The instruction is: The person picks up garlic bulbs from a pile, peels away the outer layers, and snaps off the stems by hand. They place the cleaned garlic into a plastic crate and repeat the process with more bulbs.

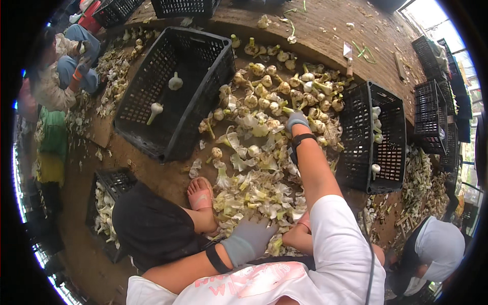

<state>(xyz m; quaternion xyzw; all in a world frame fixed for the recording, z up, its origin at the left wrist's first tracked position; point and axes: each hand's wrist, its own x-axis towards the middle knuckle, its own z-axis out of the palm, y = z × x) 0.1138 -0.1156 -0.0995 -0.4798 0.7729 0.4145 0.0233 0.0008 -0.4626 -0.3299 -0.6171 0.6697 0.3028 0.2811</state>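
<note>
My right hand (298, 121), in a grey glove, reaches into a heap of untrimmed garlic bulbs (264, 81). Its fingers are closed at the pale stem of one garlic bulb (275, 108); part of the grip is hidden by the hand itself. Near my body, my left hand (252, 237), also gloved in grey, is low over the loose garlic skins (249, 193) between my feet. The left fingers are stretched out, and I see nothing in them.
A black crate (175, 132) with two garlic bulbs stands ahead on the left. Another black crate (351, 137) at the right holds several bulbs. Beside my left knee is a crate of garlic (104, 213). A knife (348, 58) lies on the wooden ledge. Other people sit at both sides.
</note>
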